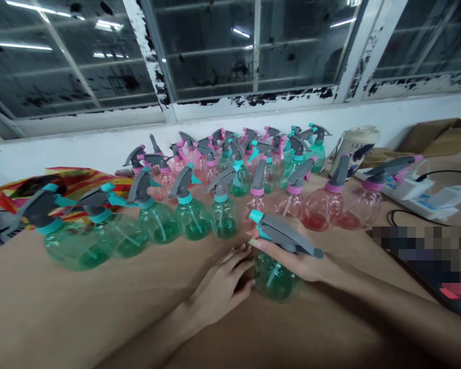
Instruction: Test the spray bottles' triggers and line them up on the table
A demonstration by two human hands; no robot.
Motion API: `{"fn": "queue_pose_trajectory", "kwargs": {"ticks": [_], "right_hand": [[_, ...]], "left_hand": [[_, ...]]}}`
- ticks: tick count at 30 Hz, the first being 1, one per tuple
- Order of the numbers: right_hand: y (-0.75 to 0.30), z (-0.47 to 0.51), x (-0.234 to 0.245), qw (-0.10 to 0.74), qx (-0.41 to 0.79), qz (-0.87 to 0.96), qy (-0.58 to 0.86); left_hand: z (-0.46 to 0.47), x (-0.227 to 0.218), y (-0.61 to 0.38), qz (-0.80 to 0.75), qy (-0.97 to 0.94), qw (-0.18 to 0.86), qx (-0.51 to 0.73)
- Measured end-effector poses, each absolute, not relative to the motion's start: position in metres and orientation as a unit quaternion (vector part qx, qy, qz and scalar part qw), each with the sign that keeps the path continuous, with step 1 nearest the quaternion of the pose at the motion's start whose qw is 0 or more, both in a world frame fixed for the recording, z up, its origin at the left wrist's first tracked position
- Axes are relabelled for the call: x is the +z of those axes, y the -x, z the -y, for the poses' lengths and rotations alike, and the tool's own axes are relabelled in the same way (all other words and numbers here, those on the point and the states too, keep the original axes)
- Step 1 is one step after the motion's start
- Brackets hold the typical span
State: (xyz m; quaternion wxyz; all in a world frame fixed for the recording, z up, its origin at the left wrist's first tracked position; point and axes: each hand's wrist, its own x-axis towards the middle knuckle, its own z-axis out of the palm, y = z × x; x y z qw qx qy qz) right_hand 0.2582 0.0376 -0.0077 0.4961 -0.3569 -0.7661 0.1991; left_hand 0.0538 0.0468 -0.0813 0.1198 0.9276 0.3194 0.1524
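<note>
My right hand (307, 261) grips a green spray bottle (276, 282) around its neck, under the grey head with its turquoise nozzle. Green liquid sits low in this bottle, and a clear tube runs down inside. Just to its left is my left hand (223, 287), fingers stretched out and slightly apart, close to the bottle's side; I cannot tell whether it touches. Beyond my hands stands a front row: green spray bottles such as this one (193, 223) on the left, and pink ones such as this one (318, 212) on the right.
Several more pink and green spray bottles (238, 177) crowd behind, near the wall. A white lidded cup (355, 148), a cardboard box (438, 136) and a power strip (426, 197) are at right. A red and yellow bag (80, 179) lies at left on the brown table (138, 302).
</note>
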Motion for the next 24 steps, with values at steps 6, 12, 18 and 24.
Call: {"fn": "queue_pose_trajectory", "kwargs": {"ticks": [6,12,18,24], "right_hand": [[-0.261,-0.044,-0.015,0.486,0.295,0.743,0.354],[-0.26,-0.044,-0.021,0.486,0.302,0.74,0.353],[-0.262,-0.044,-0.021,0.483,0.313,0.735,0.36],[-0.261,-0.042,-0.022,0.488,0.318,0.728,0.361]], "left_hand": [[-0.047,-0.084,-0.054,-0.327,-0.924,0.121,0.153],[-0.049,-0.085,-0.051,-0.337,-0.916,0.119,0.181],[-0.051,-0.085,-0.048,-0.349,-0.91,0.128,0.183],[-0.05,-0.085,-0.048,-0.347,-0.911,0.135,0.178]]}}
